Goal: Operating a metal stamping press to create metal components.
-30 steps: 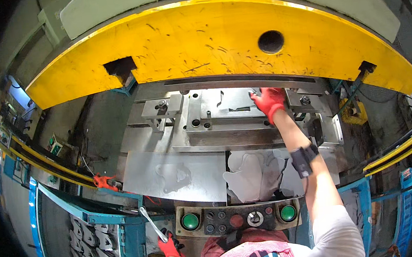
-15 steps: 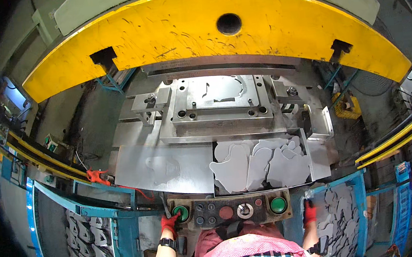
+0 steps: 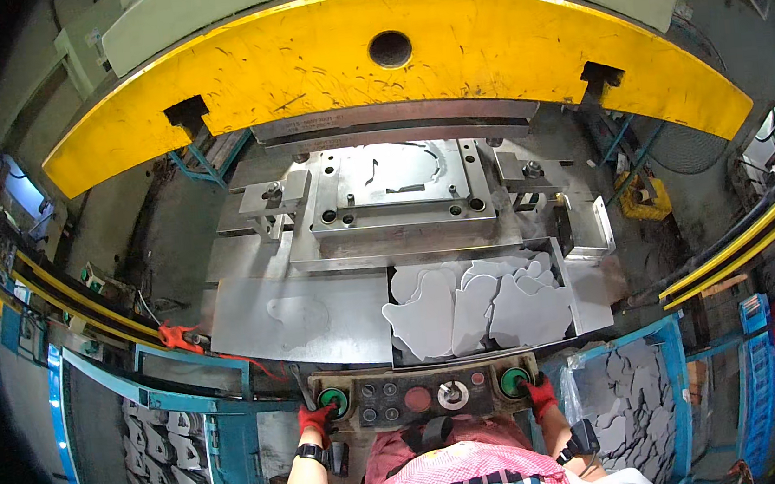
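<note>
My left hand [image 3: 315, 422], in a red glove, rests at the left end of the control panel [image 3: 421, 416], its digits reaching onto the left green button [image 3: 333, 400]. At the opposite end, my red-gloved right hand [image 3: 541, 396] touches the right green button [image 3: 515, 382]. Both hands look partly spread, with nothing held in them. Smaller black knobs, a red button [image 3: 418, 399] and a silver dial [image 3: 453, 394] sit between them. Beyond the panel, a tray holds flat grey metal blanks [image 3: 423, 322]. Behind it, a bright cut-out plate [image 3: 404, 173] lies on the lower die [image 3: 397, 239].
A yellow press beam [image 3: 296, 69] spans above the die, with a gap between. A metal sheet [image 3: 311, 319] lies left of the blanks. Blue-framed bins of formed parts [image 3: 170, 459] and flat pieces [image 3: 632, 405] flank me. Yellow rails [image 3: 733, 241] run along the sides.
My right hand has moved left from beside the right bin onto the right green button. My left hand remains at its button. The whole view has shifted slightly.
</note>
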The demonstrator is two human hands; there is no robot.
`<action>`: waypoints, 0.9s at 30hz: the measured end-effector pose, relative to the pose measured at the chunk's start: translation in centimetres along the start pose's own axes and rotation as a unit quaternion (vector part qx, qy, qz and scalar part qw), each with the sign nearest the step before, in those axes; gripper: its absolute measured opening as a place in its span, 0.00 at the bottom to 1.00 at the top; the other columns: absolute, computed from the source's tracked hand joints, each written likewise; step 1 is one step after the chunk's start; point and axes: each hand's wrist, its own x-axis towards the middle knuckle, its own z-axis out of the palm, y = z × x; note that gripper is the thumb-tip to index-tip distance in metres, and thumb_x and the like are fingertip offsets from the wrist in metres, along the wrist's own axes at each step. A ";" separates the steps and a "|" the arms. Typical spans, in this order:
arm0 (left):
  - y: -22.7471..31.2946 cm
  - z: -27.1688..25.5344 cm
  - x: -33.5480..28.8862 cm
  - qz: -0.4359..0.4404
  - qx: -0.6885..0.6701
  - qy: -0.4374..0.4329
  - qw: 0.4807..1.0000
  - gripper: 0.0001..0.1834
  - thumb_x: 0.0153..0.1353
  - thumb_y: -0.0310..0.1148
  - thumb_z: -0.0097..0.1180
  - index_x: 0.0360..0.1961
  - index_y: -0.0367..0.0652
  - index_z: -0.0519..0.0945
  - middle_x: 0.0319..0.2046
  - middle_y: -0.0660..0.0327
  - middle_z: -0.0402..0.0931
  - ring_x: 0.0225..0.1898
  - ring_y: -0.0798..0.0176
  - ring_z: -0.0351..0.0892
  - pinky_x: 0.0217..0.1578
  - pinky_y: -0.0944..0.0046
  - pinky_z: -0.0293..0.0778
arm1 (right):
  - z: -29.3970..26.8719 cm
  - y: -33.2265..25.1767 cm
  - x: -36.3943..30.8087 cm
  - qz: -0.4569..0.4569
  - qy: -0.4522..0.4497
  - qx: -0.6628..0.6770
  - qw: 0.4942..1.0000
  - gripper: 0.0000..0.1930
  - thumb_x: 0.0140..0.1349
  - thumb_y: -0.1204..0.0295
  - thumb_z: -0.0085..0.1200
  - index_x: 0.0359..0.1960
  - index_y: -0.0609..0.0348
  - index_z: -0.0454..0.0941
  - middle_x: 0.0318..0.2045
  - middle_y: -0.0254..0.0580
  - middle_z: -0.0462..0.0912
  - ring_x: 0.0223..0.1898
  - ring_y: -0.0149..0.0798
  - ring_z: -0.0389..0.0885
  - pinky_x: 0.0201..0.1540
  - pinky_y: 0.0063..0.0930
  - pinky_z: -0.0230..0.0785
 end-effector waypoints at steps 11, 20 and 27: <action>-4.8 0.3 6.9 0.098 -0.003 0.095 0.991 0.38 0.26 0.28 0.71 0.44 0.41 0.67 0.35 0.56 0.73 0.32 0.58 0.73 0.25 0.57 0.69 | 0.7 1.2 1.4 -0.039 0.077 -0.099 0.991 0.29 0.40 0.70 0.62 0.45 0.67 0.64 0.39 0.46 0.75 0.39 0.38 0.74 0.44 0.29 0.66; -5.1 0.3 8.0 0.162 0.001 0.083 0.983 0.34 0.30 0.26 0.69 0.44 0.42 0.68 0.35 0.57 0.74 0.31 0.57 0.73 0.27 0.56 0.70 | 0.1 2.1 0.7 -0.011 0.086 -0.119 0.989 0.28 0.41 0.71 0.62 0.45 0.66 0.64 0.38 0.45 0.75 0.39 0.37 0.74 0.43 0.28 0.66; -7.7 -2.2 11.3 0.066 -0.063 -0.014 0.996 0.47 0.27 0.38 0.72 0.52 0.38 0.62 0.47 0.53 0.68 0.45 0.59 0.69 0.40 0.58 0.68 | 0.5 -0.1 -0.1 -0.001 0.039 -0.048 0.998 0.30 0.40 0.69 0.62 0.46 0.66 0.65 0.39 0.45 0.75 0.39 0.37 0.74 0.42 0.29 0.67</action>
